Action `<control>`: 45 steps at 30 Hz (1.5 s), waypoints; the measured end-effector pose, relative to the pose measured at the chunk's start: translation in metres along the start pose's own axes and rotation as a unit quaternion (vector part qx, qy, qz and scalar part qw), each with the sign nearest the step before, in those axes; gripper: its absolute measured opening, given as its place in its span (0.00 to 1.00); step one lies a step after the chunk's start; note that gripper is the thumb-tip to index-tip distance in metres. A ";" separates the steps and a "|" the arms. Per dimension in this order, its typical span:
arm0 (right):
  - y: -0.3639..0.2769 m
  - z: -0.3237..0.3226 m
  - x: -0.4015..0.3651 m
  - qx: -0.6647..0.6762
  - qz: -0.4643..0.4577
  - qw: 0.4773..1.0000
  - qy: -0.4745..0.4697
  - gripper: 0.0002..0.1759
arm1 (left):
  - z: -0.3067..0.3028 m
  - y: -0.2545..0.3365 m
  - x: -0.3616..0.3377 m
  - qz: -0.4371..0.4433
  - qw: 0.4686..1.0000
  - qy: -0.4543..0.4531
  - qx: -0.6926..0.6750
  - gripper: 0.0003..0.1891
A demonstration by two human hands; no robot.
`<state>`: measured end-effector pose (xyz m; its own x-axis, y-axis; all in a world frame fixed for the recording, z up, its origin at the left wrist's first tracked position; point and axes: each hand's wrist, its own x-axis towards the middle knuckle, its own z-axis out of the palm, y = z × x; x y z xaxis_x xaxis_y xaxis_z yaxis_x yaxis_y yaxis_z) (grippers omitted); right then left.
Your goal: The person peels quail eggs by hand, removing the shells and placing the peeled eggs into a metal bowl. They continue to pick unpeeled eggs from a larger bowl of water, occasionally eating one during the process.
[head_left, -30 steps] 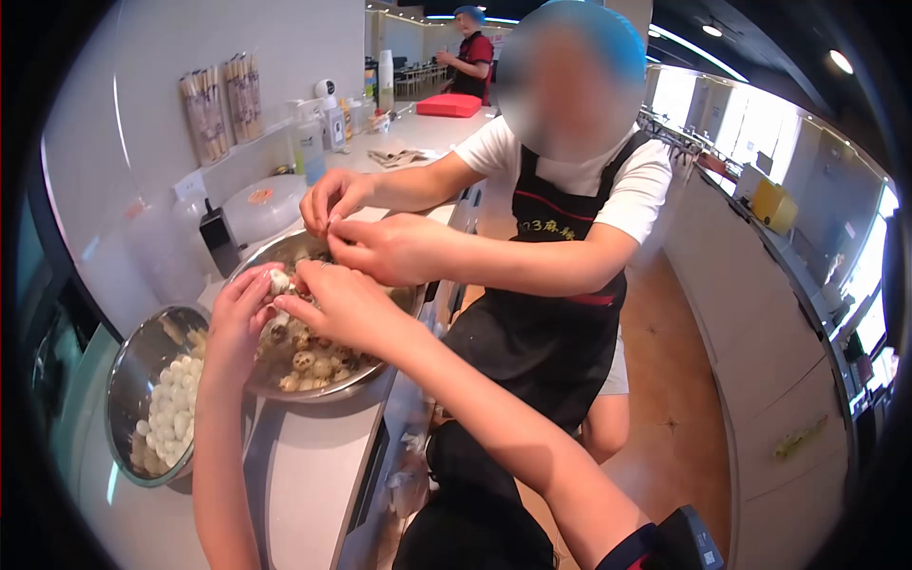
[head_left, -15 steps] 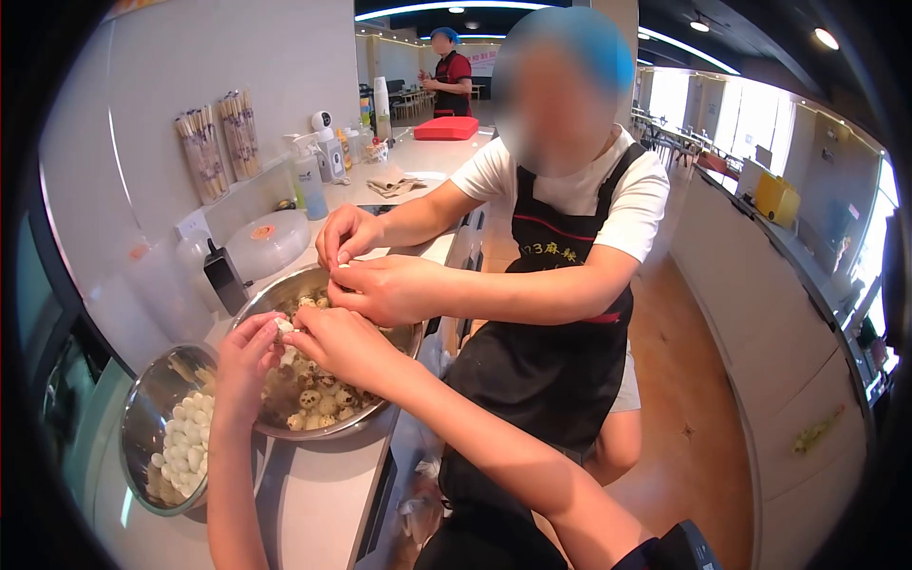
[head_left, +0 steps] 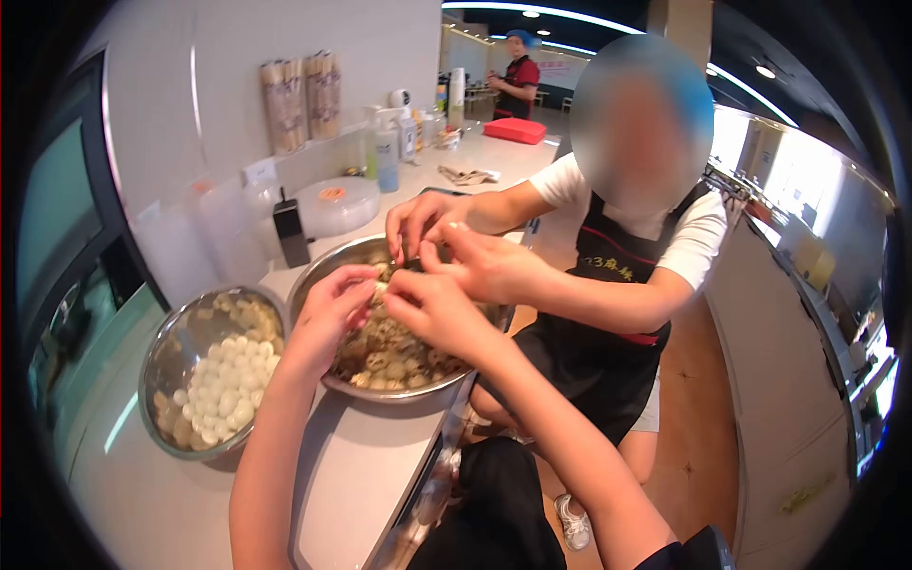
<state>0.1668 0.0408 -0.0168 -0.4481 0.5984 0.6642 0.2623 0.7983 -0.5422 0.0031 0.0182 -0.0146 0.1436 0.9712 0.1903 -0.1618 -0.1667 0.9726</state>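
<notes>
Since half a second ago, shifted rightward and upward in the frame together with both bowls: left hand [head_left: 328, 318] and right hand [head_left: 435, 309], now at centre instead of lower left of centre. Fingertip to fingertip over the large steel bowl [head_left: 399, 393], both pinched shut on one small quail egg [head_left: 380, 289], largely hidden between the fingers. Just beneath, inside that bowl, a heap of speckled eggs [head_left: 394, 356]. At left of centre, touching the large bowl's rim, a smaller steel bowl [head_left: 157, 342] with peeled white eggs [head_left: 223, 385] piled toward its lower side. Just above centre, over the far rim of the large bowl, a co-worker's two hands [head_left: 475, 261], fingers bunched close together, contents too small to tell; behind them a black apron [head_left: 608, 332] and white sleeves. On the pale counter [head_left: 351, 475], further toward the upper left: a small black box [head_left: 290, 233], a round lidded container [head_left: 332, 204], a spray bottle [head_left: 385, 147]. At top centre, a red tray [head_left: 514, 130] and another person [head_left: 519, 71], far off.
</notes>
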 end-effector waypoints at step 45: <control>0.000 -0.003 0.002 0.103 -0.005 0.995 -0.018 0.05 | 0.001 0.007 -0.001 -0.057 0.996 -0.039 -0.057 0.15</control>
<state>0.1687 0.0427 -0.0141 -0.4816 0.5846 0.6529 0.0788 0.7709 -0.6321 0.0022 0.0157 -0.0076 0.2426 0.9656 0.0936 -0.2496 -0.0311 0.9679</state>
